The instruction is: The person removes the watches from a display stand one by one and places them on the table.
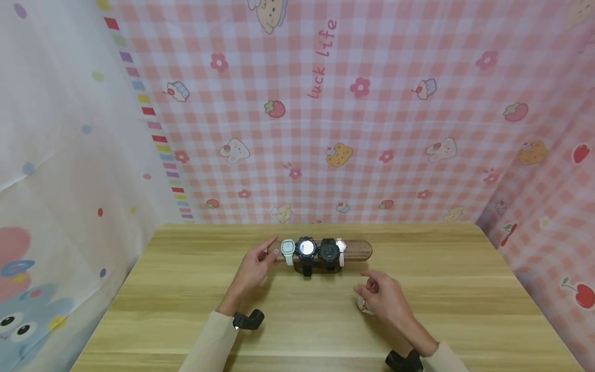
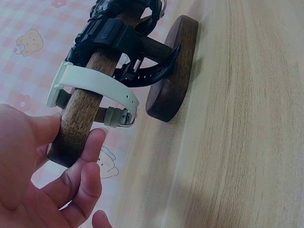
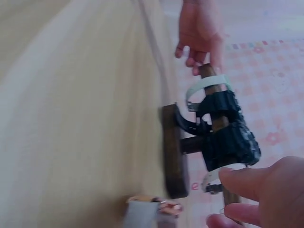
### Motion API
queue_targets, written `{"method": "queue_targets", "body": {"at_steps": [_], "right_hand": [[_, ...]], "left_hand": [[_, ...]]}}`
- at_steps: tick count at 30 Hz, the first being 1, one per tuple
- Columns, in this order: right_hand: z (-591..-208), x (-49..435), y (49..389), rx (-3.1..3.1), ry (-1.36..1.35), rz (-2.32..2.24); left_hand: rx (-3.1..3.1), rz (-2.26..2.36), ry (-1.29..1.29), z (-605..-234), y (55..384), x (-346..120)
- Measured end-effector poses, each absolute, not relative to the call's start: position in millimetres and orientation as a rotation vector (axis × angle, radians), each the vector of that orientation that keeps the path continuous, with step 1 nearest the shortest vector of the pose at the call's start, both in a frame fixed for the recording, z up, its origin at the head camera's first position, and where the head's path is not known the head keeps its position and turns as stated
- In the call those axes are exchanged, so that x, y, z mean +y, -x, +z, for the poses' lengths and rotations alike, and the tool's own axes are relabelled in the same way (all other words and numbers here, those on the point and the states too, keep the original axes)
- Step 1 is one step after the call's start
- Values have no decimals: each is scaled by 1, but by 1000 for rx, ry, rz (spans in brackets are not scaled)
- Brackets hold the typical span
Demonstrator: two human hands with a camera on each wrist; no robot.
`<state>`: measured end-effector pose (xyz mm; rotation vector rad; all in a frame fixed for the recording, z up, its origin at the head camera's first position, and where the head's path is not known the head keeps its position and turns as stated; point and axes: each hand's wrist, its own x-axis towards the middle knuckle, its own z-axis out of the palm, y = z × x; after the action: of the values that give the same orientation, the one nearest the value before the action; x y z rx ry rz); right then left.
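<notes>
A wooden watch stand (image 1: pixel 360 250) carries several watches on its bar. My left hand (image 1: pixel 254 264) pinches the bar's left end between thumb and fingers. Beside those fingers is a pale green watch (image 2: pixel 95 80), followed by a black watch with a lit dial (image 1: pixel 307 248), another black watch (image 1: pixel 329 252) and a white-strapped watch (image 1: pixel 341 248). My right hand (image 1: pixel 385 295) is in front of the stand's right end, fingers loosely bent, with nothing visible between them. Partly hidden below it is a separate watch (image 3: pixel 141 214), pale with rose-gold parts and blurred in the right wrist view.
The stand's dark wooden base (image 2: pixel 178 71) rests on the wood-grain table (image 1: pixel 288 330). A pink checked cloth (image 1: pixel 297 129) hangs behind the table's far edge, with more cloth at both sides. Each wrist wears a black camera band (image 1: pixel 248 320).
</notes>
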<state>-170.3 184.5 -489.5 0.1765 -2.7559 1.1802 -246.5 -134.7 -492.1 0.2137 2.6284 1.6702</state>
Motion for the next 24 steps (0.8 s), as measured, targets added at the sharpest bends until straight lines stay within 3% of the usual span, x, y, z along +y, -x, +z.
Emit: {"method": "queue_targets", "body": {"at_steps": [24], "right_hand": [[-463, 173, 210, -2639, -186, 1444]], "left_hand": [[2619, 1681, -199, -491, 247, -135]]}}
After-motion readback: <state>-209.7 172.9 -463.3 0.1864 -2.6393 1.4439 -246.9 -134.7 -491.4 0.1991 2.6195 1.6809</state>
